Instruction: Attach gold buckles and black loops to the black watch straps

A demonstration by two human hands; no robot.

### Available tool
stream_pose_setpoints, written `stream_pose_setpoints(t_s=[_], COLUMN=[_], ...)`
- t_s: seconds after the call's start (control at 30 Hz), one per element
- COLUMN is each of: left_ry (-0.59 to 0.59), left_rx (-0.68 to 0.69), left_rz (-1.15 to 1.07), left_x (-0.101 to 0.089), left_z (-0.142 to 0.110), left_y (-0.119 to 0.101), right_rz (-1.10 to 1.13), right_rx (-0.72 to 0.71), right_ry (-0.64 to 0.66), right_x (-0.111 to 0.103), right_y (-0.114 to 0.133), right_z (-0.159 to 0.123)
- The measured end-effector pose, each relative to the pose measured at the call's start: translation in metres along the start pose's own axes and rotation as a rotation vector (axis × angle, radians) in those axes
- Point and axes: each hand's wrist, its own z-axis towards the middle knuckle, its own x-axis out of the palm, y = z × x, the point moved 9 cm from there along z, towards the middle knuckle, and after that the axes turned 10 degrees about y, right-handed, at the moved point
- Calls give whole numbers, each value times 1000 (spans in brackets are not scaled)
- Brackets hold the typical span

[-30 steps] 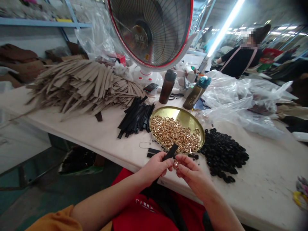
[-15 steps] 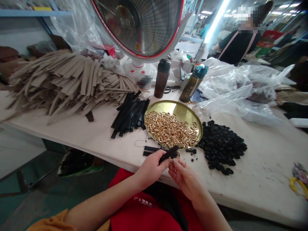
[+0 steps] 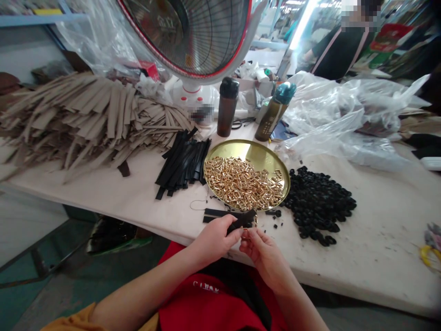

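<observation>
My left hand (image 3: 217, 236) is closed on a black strap (image 3: 246, 218), whose free end points up and right. Against the end of it, the fingertips of my right hand (image 3: 264, 252) pinch a small gold buckle (image 3: 245, 230), mostly covered by the fingers. Both hands meet at the table's front edge. Just behind them more black straps (image 3: 212, 214) lie flat, with gold metal at their right end. A round gold tray (image 3: 265, 154) beyond holds a heap of gold buckles (image 3: 241, 184).
Black strips (image 3: 184, 165) are piled left of the tray, small black loops (image 3: 319, 202) to its right. Beige strips (image 3: 99, 110) heap at far left. Behind stand a fan-shaped heater (image 3: 193, 41), two bottles (image 3: 227, 108) and plastic bags (image 3: 330, 115). Yellow-handled pliers (image 3: 429, 255) lie far right.
The view has shifted slightly, so the heater and bottles sit a little higher and further left. Both hands keep nearly the same place and grip at the strap's end.
</observation>
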Motion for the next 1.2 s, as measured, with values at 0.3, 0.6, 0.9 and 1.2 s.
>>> stream_pose_setpoints(t_s=[0.3, 0.6, 0.9, 1.2], left_ry=[43, 111, 196, 117], left_rx=[-41, 6, 0, -63], left_rz=[55, 35, 127, -116], left_x=[9, 17, 15, 26], left_z=[-18, -29, -37, -35], left_y=[-3, -6, 0, 5], right_rz=[202, 150, 106, -13], right_rx=[-119, -132, -70, -103], right_ry=[-169, -158, -39, -85], right_x=[-21, -8, 4, 7], right_y=[10, -3, -8, -16], right_z=[-5, -15, -24, -21])
